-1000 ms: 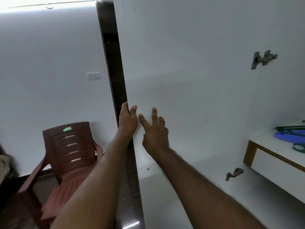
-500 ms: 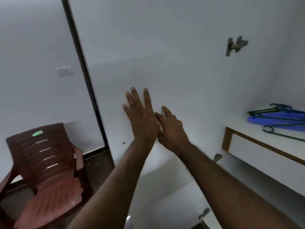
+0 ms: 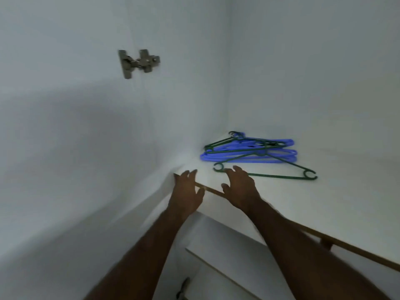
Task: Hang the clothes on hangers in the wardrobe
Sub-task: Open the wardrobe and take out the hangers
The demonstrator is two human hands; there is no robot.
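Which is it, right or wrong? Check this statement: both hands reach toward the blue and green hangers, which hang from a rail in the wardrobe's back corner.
Wrong in one respect. The head view shows the blue and green hangers lying in a pile on the white shelf, not hanging from a rail. The rest stands: the left hand and right hand both reach toward them in the back corner.

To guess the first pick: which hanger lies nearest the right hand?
The front green hanger, spread out before the pile; the blue hangers lie stacked behind, farther from the right hand.
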